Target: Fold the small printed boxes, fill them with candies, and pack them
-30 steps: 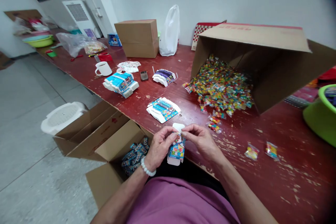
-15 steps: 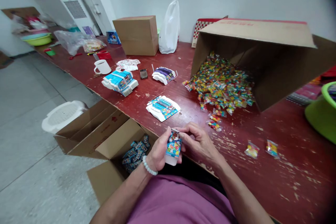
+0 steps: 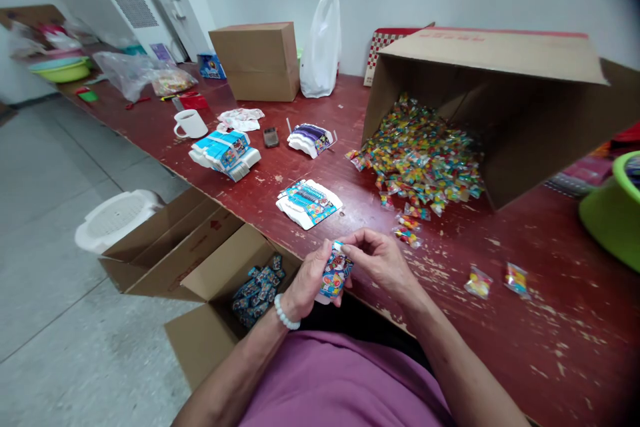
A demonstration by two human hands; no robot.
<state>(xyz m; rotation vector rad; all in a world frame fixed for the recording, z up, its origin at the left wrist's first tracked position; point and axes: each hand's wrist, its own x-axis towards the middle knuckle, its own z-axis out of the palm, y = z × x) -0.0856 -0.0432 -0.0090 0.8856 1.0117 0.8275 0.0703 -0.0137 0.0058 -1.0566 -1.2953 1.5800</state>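
Note:
My left hand (image 3: 309, 280), with a pale bead bracelet at its wrist, is closed around a small blue printed candy box (image 3: 334, 273). At the box's upper end, my right hand (image 3: 377, 260) pinches the white-and-blue top flap between thumb and fingers. The box is held slanted just above the table's front edge, its lower end partly behind my left hand. Just beyond my hands lies a stack of flat blue cartons (image 3: 310, 203). Wrapped candies (image 3: 407, 237) lie on the table past my right hand.
On the right, a tipped cardboard box (image 3: 493, 57) spills a heap of wrapped candies (image 3: 420, 153). Two candy packets (image 3: 479, 282) lie nearer. Below the table edge at left, an open carton (image 3: 225, 267) holds several small blue boxes. Banded cartons (image 3: 225, 152) and a mug (image 3: 191, 124) stand farther back.
My right fingers have bent the box's top flap over, and its blue edge now shows. The box has turned and risen slightly in my left hand. The view has shifted a little.

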